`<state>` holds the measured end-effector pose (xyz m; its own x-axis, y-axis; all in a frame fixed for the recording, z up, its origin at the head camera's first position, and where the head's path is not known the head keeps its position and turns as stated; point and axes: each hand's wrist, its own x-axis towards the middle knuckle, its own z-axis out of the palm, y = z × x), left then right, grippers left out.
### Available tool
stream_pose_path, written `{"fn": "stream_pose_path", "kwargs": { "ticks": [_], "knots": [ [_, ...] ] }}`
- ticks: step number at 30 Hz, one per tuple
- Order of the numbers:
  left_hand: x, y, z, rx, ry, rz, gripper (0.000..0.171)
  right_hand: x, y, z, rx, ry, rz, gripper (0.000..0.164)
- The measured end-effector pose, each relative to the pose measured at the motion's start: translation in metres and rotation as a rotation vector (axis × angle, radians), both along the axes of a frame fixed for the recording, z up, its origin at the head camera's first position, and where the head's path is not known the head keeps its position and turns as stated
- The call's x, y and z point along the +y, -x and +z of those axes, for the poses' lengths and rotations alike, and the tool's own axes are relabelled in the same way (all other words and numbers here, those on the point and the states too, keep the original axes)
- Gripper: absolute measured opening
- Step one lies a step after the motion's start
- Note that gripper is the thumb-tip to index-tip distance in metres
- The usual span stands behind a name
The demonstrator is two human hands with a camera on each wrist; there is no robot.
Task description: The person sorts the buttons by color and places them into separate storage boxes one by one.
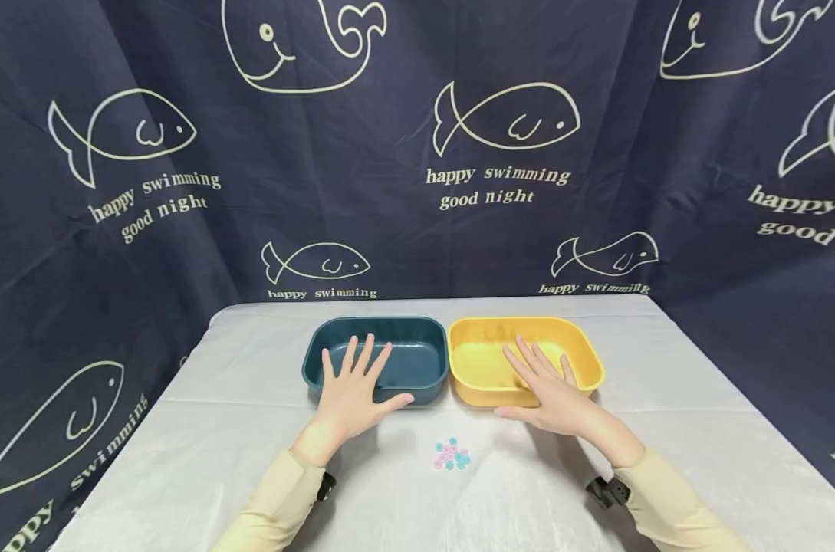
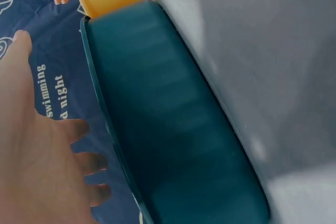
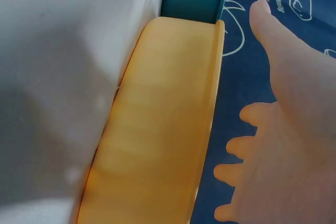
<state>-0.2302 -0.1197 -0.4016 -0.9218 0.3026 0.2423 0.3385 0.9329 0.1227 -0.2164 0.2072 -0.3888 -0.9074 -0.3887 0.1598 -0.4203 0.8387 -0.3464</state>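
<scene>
Side by side on the table stand a dark teal bin point(image 1: 417, 368) at left and a yellow bin point(image 1: 472, 395) at right. Over the near side of the teal one my left hand point(image 1: 351, 399) is spread, fingers straight and apart. My right hand point(image 1: 555, 399) spreads the same way above the yellow one. Both wrist views show a gap between hand and bin, and neither hand holds anything. Nearer to me, between the hands, lies a small cluster of pink and turquoise beads point(image 1: 450, 454); their exact shape is too small to tell.
A white cloth covers the table point(image 1: 417, 514). Behind it and at both sides hangs a dark blue curtain point(image 1: 403, 207) with white fish drawings and lettering. A dark wrist camera point(image 1: 606, 491) sits under the right sleeve, another point(image 1: 326, 486) at the left.
</scene>
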Motion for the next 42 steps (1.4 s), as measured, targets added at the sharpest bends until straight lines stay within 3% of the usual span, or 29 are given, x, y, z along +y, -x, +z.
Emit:
{"fn": "stream_pose_path", "kwargs": {
  "ticks": [4,11,14,18,22,27,34,42],
  "knots": [
    [-0.001,0.001,0.002,0.066,-0.067,-0.022,0.079,-0.001,0.002,0.003,0.035,0.040,-0.002,0.088],
    [-0.005,0.006,0.006,0.309,-0.236,-0.070,0.037,-0.006,0.008,0.009,0.199,0.138,0.009,0.063],
    [-0.009,0.011,0.007,0.362,-0.325,-0.070,0.025,-0.008,0.010,0.011,0.252,0.192,0.030,0.050],
    [-0.017,0.017,0.008,0.347,-0.448,-0.018,0.025,-0.011,0.010,0.011,0.322,0.230,0.086,0.036],
    [-0.027,0.020,0.008,0.263,-0.559,0.048,0.033,-0.016,0.008,0.010,0.360,0.250,0.151,0.027],
    [-0.039,0.024,0.008,0.181,-0.666,0.084,0.033,-0.021,0.005,0.009,0.365,0.264,0.209,0.020],
    [-0.053,0.029,0.006,0.146,-0.767,0.117,0.033,-0.027,-0.001,0.007,0.309,0.287,0.230,0.016],
    [-0.068,0.041,0.002,0.175,-0.880,0.168,0.031,-0.032,-0.004,0.004,0.233,0.256,0.254,0.013]
  ]
}}
